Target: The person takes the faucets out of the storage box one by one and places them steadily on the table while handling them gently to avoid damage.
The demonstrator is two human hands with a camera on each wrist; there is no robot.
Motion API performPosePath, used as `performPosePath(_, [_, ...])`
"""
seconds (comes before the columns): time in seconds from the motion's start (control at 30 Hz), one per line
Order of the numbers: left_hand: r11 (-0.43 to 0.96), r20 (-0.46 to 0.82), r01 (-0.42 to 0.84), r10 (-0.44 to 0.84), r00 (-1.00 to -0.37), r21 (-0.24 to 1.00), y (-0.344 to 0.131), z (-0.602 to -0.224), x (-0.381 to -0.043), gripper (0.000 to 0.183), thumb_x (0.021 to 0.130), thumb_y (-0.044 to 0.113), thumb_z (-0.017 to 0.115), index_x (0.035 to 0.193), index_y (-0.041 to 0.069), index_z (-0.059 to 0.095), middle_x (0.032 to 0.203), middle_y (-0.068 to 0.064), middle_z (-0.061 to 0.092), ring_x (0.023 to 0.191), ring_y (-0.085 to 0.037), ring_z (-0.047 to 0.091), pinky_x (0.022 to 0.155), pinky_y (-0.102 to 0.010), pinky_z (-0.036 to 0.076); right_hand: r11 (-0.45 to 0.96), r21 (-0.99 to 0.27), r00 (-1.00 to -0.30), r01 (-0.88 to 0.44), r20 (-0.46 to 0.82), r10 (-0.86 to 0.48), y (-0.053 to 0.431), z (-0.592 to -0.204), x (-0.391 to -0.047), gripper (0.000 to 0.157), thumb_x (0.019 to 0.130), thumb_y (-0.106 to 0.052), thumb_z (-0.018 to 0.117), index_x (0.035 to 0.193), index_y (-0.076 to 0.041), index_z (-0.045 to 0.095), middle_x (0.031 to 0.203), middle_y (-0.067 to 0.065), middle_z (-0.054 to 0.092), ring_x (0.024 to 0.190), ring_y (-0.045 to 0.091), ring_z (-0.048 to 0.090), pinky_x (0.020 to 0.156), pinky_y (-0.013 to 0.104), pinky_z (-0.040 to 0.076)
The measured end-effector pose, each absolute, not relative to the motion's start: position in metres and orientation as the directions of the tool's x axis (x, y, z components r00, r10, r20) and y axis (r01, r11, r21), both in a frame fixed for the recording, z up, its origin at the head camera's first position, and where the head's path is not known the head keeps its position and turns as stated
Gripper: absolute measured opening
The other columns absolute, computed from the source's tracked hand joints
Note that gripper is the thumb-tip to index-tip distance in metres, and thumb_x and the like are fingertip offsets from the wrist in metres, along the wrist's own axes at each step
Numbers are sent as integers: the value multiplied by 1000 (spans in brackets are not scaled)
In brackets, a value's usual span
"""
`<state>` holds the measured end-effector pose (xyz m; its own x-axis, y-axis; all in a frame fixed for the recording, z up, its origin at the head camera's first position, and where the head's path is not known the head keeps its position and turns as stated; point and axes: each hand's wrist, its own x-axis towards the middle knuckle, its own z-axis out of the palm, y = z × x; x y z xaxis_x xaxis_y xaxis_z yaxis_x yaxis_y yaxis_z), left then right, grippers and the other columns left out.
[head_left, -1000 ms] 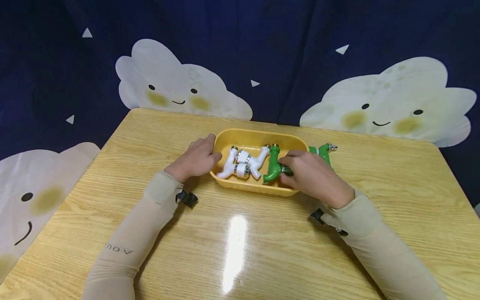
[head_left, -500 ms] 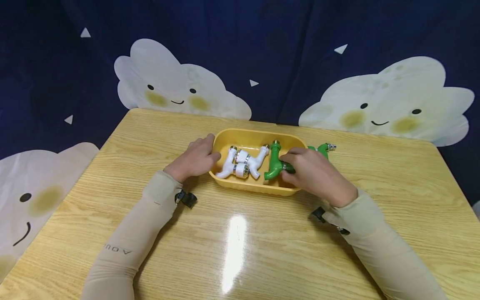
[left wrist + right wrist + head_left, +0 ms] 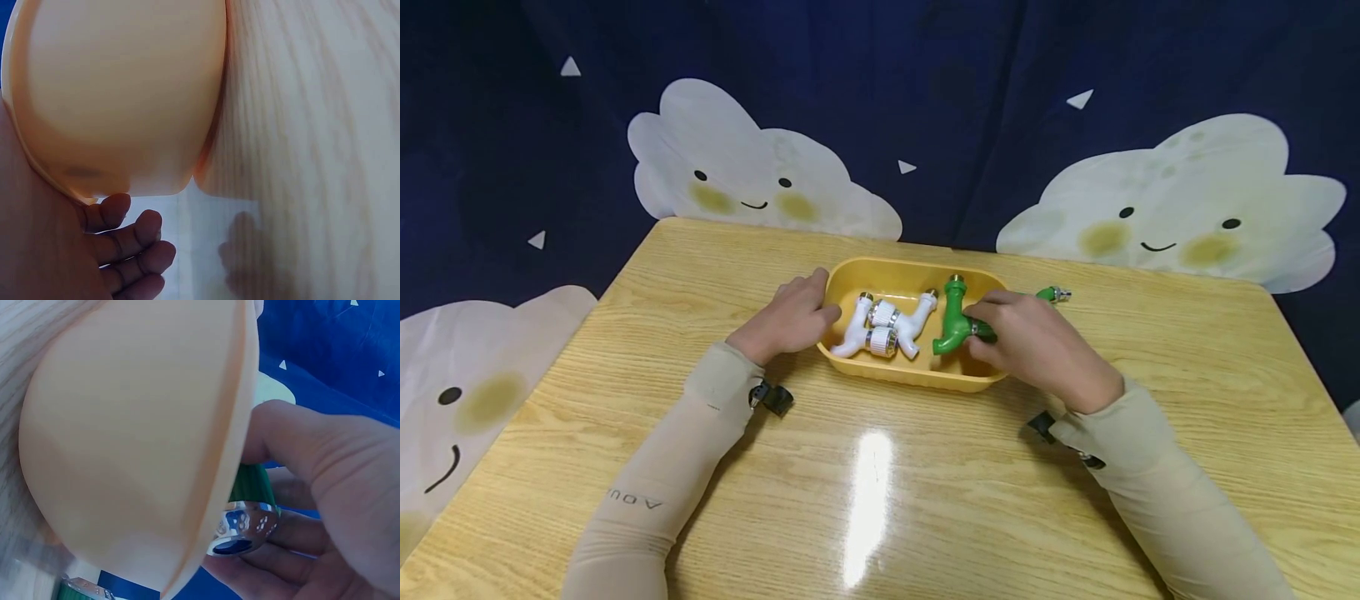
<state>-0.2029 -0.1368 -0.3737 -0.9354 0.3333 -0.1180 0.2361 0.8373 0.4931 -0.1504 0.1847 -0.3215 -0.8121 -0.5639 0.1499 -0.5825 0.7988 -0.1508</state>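
A yellow plastic basin [image 3: 917, 381] stands on the table with two white taps [image 3: 855, 333] lying side by side in its left half. My left hand [image 3: 790, 319] grips the basin's left end, thumb at the rim and fingers outside. At the right end, my right hand [image 3: 1033, 342] pinches the dark green handle of a green tap [image 3: 955, 321]. This tap is tilted, its brass threaded end near the far rim and its spout toward me. In the right wrist view, the handle's chrome cap [image 3: 244, 528] shows between thumb and fingers, just beyond the basin rim.
Another green tap [image 3: 1054, 294] lies on the table right of the basin, mostly hidden behind my right hand. The wooden table [image 3: 737, 517] reaches back to a dark blue curtain [image 3: 955, 100] with cloud pictures.
My right hand has raised the green tap a little and shifted it slightly right and away from me, now covering more of the other green tap. The left hand stays put.
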Motion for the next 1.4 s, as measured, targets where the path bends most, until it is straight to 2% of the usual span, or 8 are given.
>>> performPosePath(0.13, [838, -118, 234, 331, -936, 492, -137, -375, -203, 25, 100, 31, 44, 109, 8, 46, 88, -11, 49, 87, -31, 48, 79, -38, 34, 800, -157, -815, -579, 153, -559, 186, -320, -150, 29, 88, -12, 73, 113, 0, 77, 111, 18, 75, 85, 24, 68, 74, 38, 58])
performPosePath(0.37, [839, -113, 236, 330, -937, 491, -138, -375, -204, 26, 100, 31, 43, 110, 7, 47, 88, -11, 49, 86, -31, 48, 78, -37, 34, 804, -167, -821, -571, 150, -551, 189, -318, -151, 30, 89, -14, 74, 115, 1, 76, 110, 18, 75, 79, 21, 65, 70, 36, 56])
performPosePath(0.6, [840, -119, 234, 330, -937, 489, -137, -375, -203, 26, 100, 31, 43, 111, 7, 47, 88, -11, 49, 85, -31, 48, 78, -37, 33, 803, -177, -822, -569, 156, -547, 191, -315, -150, 30, 89, -14, 74, 115, 2, 75, 113, 19, 75, 83, 23, 69, 73, 39, 58])
performPosePath(1.1, [843, -125, 241, 338, -933, 481, -137, -373, -202, 27, 100, 31, 42, 112, 6, 47, 89, -11, 50, 87, -31, 48, 81, -38, 33, 788, -163, -801, -594, 211, -560, 197, -314, -152, 23, 88, -12, 74, 108, 1, 76, 101, 16, 74, 72, 19, 62, 65, 35, 53])
performPosePath(1.4, [842, -116, 243, 336, -935, 482, -137, -373, -203, 27, 100, 31, 43, 111, 7, 47, 89, -11, 50, 88, -31, 48, 84, -39, 34, 798, -176, -814, -577, 211, -542, 200, -311, -153, 23, 89, -12, 73, 108, 1, 76, 104, 17, 74, 77, 23, 64, 68, 38, 55])
